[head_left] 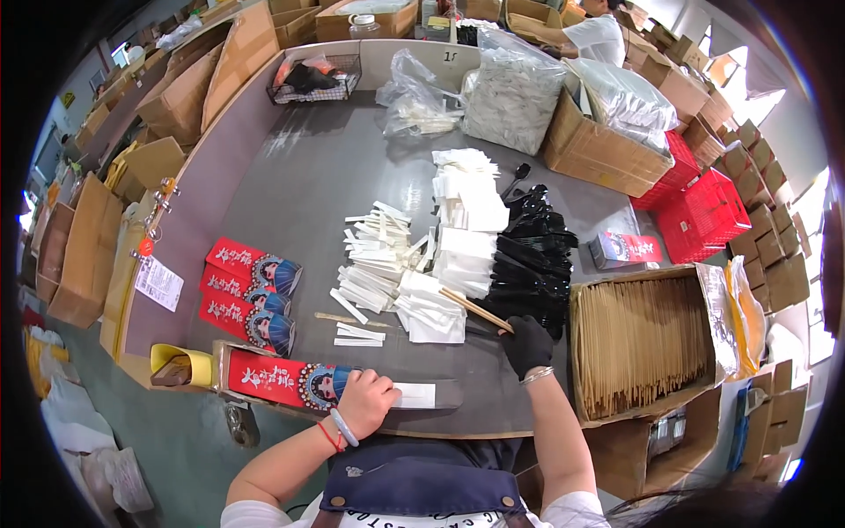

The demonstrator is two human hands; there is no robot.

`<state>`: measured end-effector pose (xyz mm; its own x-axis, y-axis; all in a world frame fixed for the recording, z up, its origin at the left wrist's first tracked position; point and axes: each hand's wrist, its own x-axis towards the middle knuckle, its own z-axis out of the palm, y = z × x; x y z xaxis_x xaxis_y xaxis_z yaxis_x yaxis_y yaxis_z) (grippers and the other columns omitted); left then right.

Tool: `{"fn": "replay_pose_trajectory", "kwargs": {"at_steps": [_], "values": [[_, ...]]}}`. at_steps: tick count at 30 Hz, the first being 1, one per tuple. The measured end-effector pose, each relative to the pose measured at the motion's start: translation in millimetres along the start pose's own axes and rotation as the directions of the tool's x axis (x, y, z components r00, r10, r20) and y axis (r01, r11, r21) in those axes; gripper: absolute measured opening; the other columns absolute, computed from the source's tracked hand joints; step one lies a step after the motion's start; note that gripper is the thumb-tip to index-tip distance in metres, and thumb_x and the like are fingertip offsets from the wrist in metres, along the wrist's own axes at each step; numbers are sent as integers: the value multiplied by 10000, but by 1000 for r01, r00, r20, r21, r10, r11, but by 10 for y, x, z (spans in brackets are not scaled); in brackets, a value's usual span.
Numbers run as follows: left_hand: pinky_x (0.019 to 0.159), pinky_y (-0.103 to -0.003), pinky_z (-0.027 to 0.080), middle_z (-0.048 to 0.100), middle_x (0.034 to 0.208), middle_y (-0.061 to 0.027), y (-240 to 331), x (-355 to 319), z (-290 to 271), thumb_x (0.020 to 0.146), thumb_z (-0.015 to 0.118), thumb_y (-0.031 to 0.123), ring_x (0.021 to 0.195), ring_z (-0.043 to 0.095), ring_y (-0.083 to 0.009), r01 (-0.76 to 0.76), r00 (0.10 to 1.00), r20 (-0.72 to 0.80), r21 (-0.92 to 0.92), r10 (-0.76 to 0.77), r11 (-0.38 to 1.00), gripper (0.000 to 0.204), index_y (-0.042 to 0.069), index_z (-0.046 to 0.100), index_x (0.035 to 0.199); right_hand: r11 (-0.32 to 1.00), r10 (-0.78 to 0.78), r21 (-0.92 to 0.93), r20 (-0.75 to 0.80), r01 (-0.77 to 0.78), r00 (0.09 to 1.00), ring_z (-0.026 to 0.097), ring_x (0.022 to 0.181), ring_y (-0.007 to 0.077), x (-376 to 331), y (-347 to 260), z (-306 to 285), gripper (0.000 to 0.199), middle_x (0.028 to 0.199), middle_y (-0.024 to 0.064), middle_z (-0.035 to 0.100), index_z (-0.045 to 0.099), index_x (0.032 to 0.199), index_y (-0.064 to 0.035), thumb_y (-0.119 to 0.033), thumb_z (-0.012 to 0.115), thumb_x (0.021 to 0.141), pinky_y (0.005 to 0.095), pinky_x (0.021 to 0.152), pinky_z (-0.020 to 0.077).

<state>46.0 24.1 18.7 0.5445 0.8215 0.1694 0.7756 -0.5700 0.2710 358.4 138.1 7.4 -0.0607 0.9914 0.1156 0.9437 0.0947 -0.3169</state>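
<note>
My left hand [367, 400] is curled down on a red printed paper sleeve [277, 380], which lies in a shallow tray at the table's front edge. A flat white packet [415, 395] sticks out just right of those fingers. In a black glove, my right hand [527, 345] grips a pair of wooden chopsticks [471, 308], their tips pointing up and left over white napkin packets [433, 317]. Beyond that hand is a heap of black plastic spoons [532, 264]. Narrow white paper strips [374, 242] are piled left of the napkin packets.
Several red sleeves [246, 295] overlap at the left. At the right stands a carton of chopsticks [642, 343], with red baskets [702, 216] behind it. Clear bags [515, 92] and a wire basket [317, 79] line the far edge. Another person [594, 40] is in the background.
</note>
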Motion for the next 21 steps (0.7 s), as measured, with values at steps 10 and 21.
{"fn": "replay_pose_trajectory", "kwargs": {"at_steps": [10, 21], "values": [[786, -352, 371, 577, 1065, 25, 208, -268, -214, 723, 689, 197, 905, 507, -185, 106, 990, 90, 59, -111, 993, 295, 114, 649, 1003, 987, -101, -125, -10, 99, 995, 628, 776, 310, -28, -284, -241, 118, 826, 93, 619, 677, 884, -147, -169, 636, 776, 437, 657, 508], [860, -374, 368, 601, 1170, 46, 122, -401, -217, 691, 732, 231, 980, 505, -191, 102, 993, 63, 16, -103, 995, 405, 117, 666, 1074, 956, -282, 228, 525, 186, 803, 636, 836, 300, -536, -1109, 55, 263, 880, 87, 630, 681, 1048, -183, -316, 655, 823, 427, 699, 503]]}}
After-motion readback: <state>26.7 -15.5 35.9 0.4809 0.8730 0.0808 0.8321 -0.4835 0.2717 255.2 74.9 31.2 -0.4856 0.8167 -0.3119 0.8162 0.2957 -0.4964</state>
